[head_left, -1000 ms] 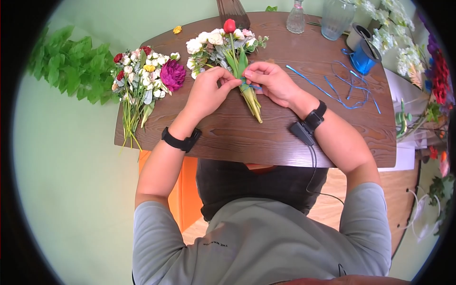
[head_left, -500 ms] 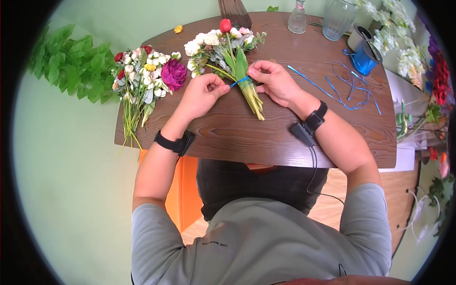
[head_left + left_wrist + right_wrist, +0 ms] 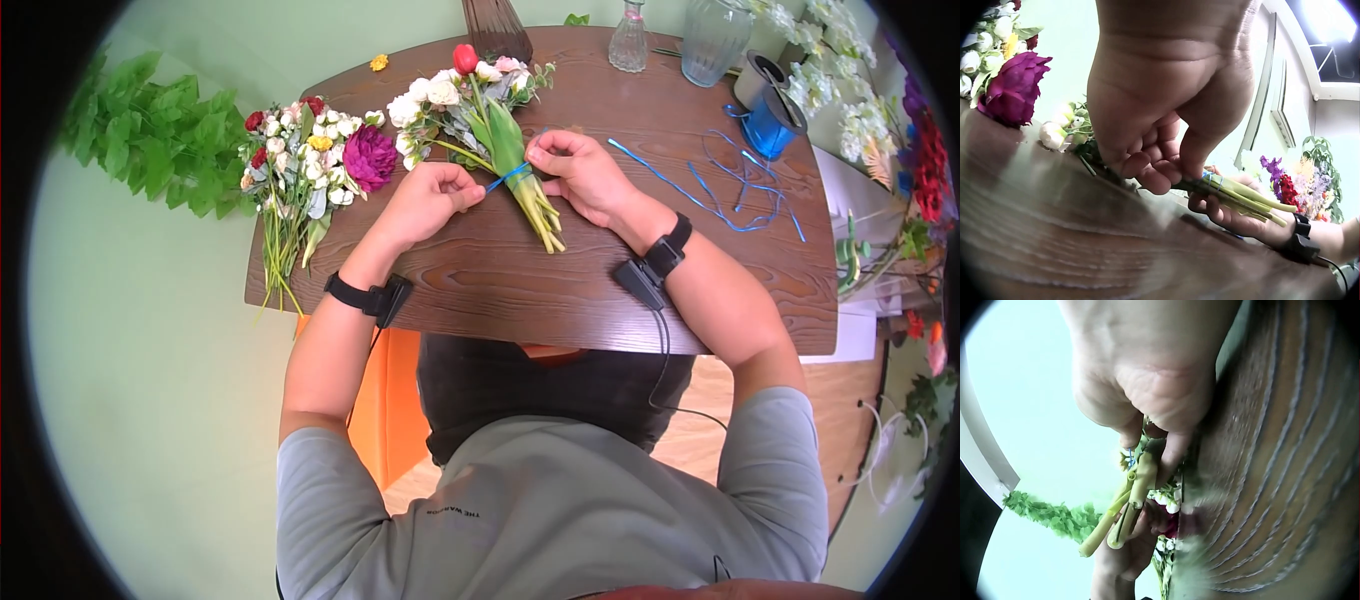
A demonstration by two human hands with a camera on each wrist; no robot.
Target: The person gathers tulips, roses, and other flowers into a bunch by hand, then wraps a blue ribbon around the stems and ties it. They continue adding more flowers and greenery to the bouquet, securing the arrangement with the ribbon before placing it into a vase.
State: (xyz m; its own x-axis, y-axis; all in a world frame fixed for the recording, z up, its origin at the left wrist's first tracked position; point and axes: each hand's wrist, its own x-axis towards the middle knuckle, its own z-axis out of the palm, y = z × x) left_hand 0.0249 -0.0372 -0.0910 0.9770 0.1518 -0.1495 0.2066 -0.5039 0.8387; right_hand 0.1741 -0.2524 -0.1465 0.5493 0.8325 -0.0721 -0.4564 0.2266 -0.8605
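A bouquet with a red tulip (image 3: 465,58), white roses (image 3: 443,92) and green leaves lies slanted on the table. A thin blue ribbon (image 3: 510,177) crosses its green stems (image 3: 538,212). My left hand (image 3: 430,203) pinches one end of the ribbon, stretched out left of the stems. On the other side, my right hand (image 3: 587,178) pinches the ribbon close against the bundle. In the right wrist view, the cut stem ends (image 3: 1138,481) show between the right hand's thumb and fingers. The ribbon's crossing is partly hidden by the right fingertips.
A second bunch with a purple peony (image 3: 369,158) lies on the left of the table (image 3: 480,290). Loose blue ribbon pieces (image 3: 740,200) lie on the right, below a blue ribbon spool (image 3: 772,120). Glass vases (image 3: 716,45) stand at the back.
My left hand has moved left and down from the stems, drawing the ribbon out straight. The bouquet has tilted, its flowers shifting left and its stem ends slightly right. My right hand stays nearly in place.
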